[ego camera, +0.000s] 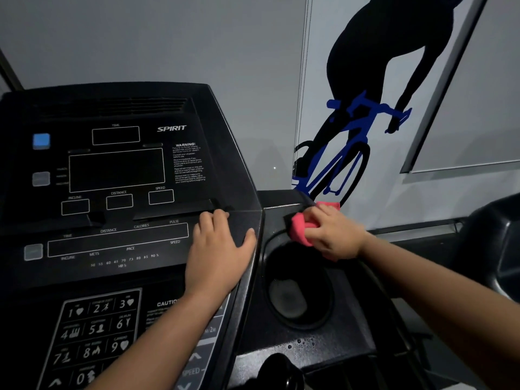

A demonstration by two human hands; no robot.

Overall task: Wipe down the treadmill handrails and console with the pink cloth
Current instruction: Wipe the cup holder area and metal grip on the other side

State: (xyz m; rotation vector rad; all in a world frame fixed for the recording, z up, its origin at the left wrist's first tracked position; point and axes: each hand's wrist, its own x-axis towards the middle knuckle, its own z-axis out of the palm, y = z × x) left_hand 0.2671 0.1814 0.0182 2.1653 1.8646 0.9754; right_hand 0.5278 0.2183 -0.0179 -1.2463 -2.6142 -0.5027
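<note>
The black treadmill console (118, 170) fills the left half of the view, with dark displays and a number keypad (95, 330) below. My left hand (219, 249) lies flat with straight fingers on the console's right edge. My right hand (334, 235) grips the bunched pink cloth (301, 228) and presses it on the black side panel just above the round cup holder (298, 285). A bit of the cloth shows beyond my fingers at the panel's far corner.
A grey wall with a blue and black cyclist graphic (346, 136) stands behind the machine. Water droplets (302, 342) dot the panel below the cup holder. A black knob (281, 372) sits at the bottom. Another dark machine part (495, 243) rises at the right.
</note>
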